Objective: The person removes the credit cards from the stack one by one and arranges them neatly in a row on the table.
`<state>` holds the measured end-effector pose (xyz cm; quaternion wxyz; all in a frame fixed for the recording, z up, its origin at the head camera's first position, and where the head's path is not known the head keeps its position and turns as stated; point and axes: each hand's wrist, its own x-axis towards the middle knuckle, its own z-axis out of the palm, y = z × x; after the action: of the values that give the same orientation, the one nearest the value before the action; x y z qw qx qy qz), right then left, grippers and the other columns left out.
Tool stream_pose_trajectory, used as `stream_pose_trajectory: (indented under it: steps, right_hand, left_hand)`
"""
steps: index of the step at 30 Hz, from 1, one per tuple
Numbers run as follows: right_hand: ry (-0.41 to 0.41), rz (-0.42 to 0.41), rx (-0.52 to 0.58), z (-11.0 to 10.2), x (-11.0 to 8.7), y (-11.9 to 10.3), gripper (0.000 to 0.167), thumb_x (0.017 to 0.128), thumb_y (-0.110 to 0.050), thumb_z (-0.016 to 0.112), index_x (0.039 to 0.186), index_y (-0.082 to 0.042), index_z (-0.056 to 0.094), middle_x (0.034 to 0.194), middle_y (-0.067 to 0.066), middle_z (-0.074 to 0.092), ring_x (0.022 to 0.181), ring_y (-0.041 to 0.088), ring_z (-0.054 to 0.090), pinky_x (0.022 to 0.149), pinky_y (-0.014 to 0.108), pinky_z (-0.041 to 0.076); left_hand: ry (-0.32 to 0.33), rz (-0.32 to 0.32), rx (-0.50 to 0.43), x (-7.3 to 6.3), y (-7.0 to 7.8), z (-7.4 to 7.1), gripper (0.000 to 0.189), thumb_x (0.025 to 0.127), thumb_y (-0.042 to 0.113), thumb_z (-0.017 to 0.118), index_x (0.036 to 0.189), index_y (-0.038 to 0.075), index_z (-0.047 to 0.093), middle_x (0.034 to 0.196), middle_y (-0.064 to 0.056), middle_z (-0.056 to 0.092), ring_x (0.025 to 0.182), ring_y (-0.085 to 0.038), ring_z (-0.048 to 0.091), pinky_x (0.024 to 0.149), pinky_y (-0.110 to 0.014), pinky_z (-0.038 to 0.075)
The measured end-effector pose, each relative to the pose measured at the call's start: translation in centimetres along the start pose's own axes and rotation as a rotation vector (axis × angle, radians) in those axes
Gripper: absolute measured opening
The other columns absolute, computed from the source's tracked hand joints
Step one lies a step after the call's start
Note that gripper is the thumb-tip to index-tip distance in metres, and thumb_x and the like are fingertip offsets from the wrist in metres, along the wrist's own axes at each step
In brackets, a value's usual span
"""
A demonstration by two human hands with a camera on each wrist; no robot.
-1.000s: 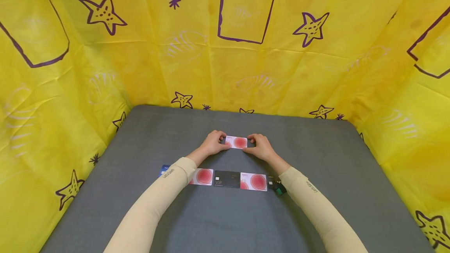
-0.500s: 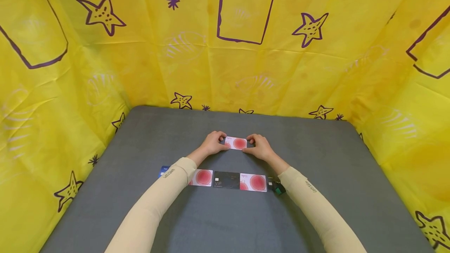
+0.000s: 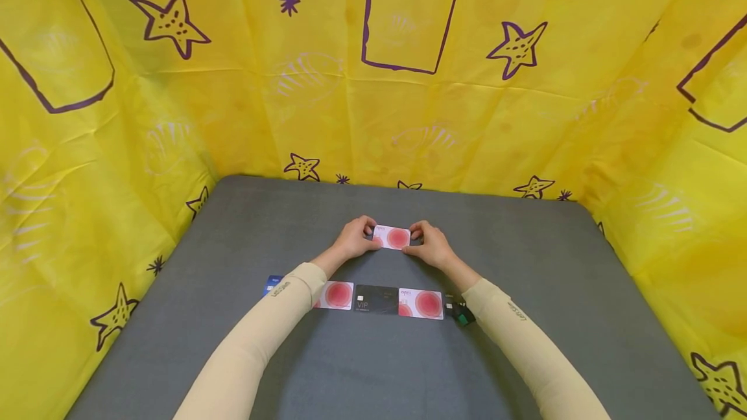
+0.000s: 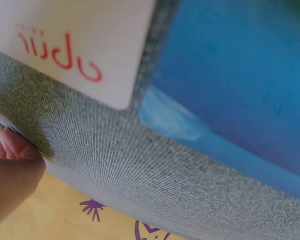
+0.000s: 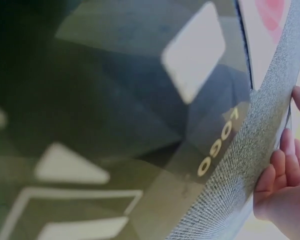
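A white bank card with red circles [image 3: 391,237] is held by its two short edges between both hands, beyond a row of cards. My left hand [image 3: 354,238] pinches its left end between thumb and fingers, and my right hand [image 3: 432,244] pinches the right end likewise. Lower in the head view lie a white-and-red card [image 3: 337,295], a black VIP card [image 3: 376,300] and another white-and-red card [image 3: 421,303], side by side. In the left wrist view, the left hand [image 4: 15,155] shows at the edge; the right hand [image 5: 287,182] shows at the edge of the right wrist view.
A blue card [image 3: 272,282] lies at the row's left end, partly hidden by the left sleeve. At the right end, a dark card with a green patch [image 3: 461,313] is partly covered by the right sleeve. Yellow patterned cloth [image 3: 397,102] borders the grey table [image 3: 373,368].
Both hands keep almost the same place and grip. The held card's face appears slightly taller in the head view, as if tilted up a little.
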<state>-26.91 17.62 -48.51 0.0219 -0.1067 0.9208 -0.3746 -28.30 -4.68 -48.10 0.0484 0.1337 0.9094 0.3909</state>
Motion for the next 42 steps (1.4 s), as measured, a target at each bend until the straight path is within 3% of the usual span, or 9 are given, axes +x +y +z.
stream_pose_trajectory:
  steps: [11,33,42]
  right_hand:
    - [0.021,-0.027,0.044,0.4,-0.5,-0.2,0.051,0.078,-0.015,0.082,0.117,-0.001,0.052,0.092,0.009,0.065,0.076,0.018,0.05,0.072,0.031,0.039]
    - [0.043,-0.058,0.046,0.5,-1.7,-0.6,0.053,0.076,-0.013,0.083,0.118,-0.004,0.053,0.091,0.009,0.064,0.081,0.025,0.051,0.074,0.033,0.038]
    - [0.061,-0.071,0.054,0.2,-2.4,-0.6,0.053,0.076,-0.014,0.083,0.119,-0.004,0.053,0.092,0.007,0.063,0.083,0.024,0.05,0.076,0.035,0.039]
  left_hand:
    - [0.02,-0.029,-0.049,-0.5,0.4,0.1,0.047,0.078,0.009,0.082,0.115,0.001,0.055,0.092,-0.011,0.059,0.078,-0.02,0.053,0.073,-0.029,0.044]
    - [0.024,-0.016,-0.051,-1.6,0.3,0.1,0.05,0.076,0.003,0.081,0.118,0.004,0.055,0.091,-0.007,0.06,0.078,-0.018,0.054,0.075,-0.031,0.047]
    - [0.04,0.036,-0.058,-2.4,0.8,0.1,0.05,0.076,0.004,0.082,0.117,0.004,0.054,0.092,-0.008,0.061,0.08,-0.019,0.055,0.077,-0.032,0.047]
